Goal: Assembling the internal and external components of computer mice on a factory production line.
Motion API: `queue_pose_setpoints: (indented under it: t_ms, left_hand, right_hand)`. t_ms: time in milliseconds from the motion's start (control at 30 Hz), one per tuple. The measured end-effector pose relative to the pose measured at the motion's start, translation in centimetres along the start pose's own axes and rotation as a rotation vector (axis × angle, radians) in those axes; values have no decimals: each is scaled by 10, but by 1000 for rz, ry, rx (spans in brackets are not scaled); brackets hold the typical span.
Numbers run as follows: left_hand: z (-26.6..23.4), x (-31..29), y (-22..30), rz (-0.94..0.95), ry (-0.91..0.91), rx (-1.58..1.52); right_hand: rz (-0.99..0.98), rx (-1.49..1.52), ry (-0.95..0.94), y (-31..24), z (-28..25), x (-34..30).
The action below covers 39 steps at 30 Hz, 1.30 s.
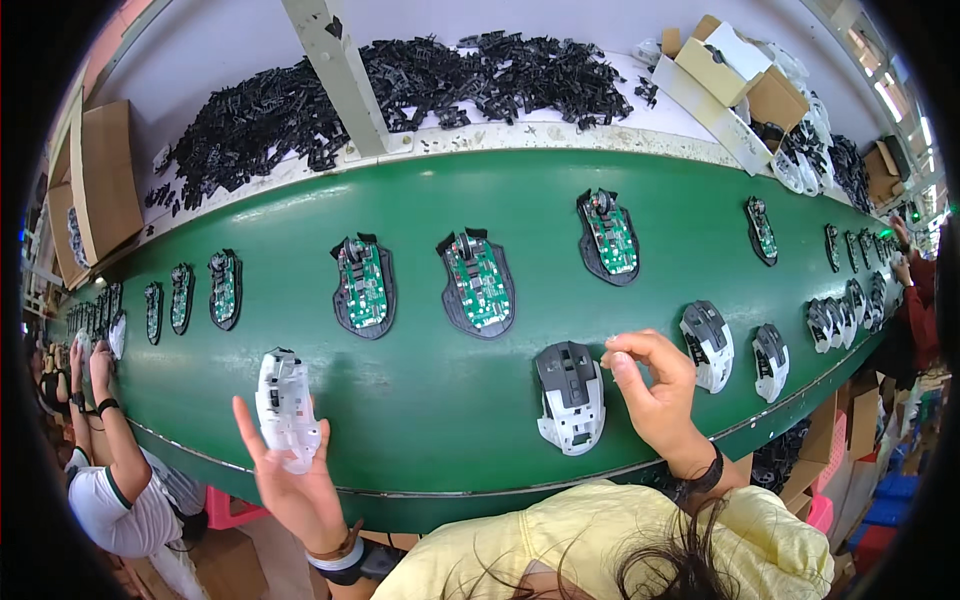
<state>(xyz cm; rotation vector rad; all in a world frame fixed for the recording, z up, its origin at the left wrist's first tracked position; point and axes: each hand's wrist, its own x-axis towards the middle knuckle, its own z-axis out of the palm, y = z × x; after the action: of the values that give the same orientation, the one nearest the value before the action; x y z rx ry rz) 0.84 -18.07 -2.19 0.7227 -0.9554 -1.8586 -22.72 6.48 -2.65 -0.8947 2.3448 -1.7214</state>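
Note:
My left hand (300, 490) holds a white computer-mouse shell (287, 405) upright over the belt's near side, its inner side with slots and ribs facing me. The thumb and fingers grip its lower end, with one finger sticking out to the left. My right hand (652, 388) is raised, thumb and forefinger pinched together; anything between them is too small to make out. Just left of those fingertips, a grey-and-white mouse top shell (570, 395) rests on the belt. Beyond my hands lie black mouse bases with green circuit boards, among them one base (478, 285) at the middle.
The green conveyor belt (420, 400) runs across the view. More mouse shells (707, 345) stand to the right. Behind the belt, black plastic parts (460, 80) are heaped on a ledge with a metal post (345, 80). A co-worker (120, 480) works at left; another person's sleeve (920, 310) shows far right.

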Motion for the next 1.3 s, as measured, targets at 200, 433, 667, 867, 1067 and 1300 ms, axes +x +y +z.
queue_pose_setpoints:
  t_ms: [200,433,667,867,1067,1300]
  left_hand:
    - [-10,25,4,-373,-138,-800]
    - [5,25,13,-379,-146,-427]
    - [22,22,28,-263,-449,-414]
    - [21,50,-8,-264,-418,-325]
    - [22,55,-19,-324,-420,-332]
    - [18,50,-25,-311,-376,-300]
  right_hand:
    - [43,2,-28,2,2,4]
    - [103,51,36,13,21,-6]
    - [-25,-120,-180,-4,15,-16]
    - [148,52,-133,5,9,-13]
    - [136,-140,-102,-15,18,-6]
    - [108,-147,-85,-19,18,-14]
